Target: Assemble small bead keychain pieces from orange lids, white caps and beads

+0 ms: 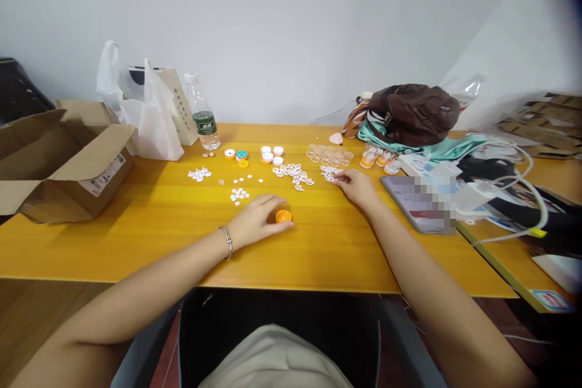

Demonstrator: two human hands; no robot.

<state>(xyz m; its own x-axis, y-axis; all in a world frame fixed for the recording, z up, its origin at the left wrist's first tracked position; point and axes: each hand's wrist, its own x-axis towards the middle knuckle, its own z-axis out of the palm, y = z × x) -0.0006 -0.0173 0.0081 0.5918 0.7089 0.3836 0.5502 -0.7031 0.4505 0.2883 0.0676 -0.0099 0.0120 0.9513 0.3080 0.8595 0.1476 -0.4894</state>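
My left hand (pixel 261 218) rests on the table around a small round orange plastic cup (pixel 283 216). Its thumb and fingers are apart on either side of the cup; a firm grip is not visible. My right hand (pixel 357 187) reaches a small pile of white openwork plastic pieces (pixel 326 173), fingertips drawn together at the pile's edge. What they pinch is too small to make out. Beside this lies a larger heap of similar white pieces (pixel 293 173). Small white discs (pixel 239 195) lie beyond my left hand.
Behind are clear plastic rings (pixel 330 154), white-and-orange round parts (pixel 271 154), a teal-topped part (pixel 241 155) and white pieces (pixel 199 174). A cardboard box (pixel 97 179), bag (pixel 152 124) and water bottle (pixel 204 115) stand left. A phone (pixel 411 203), cables and brown bag (pixel 416 112) lie right.
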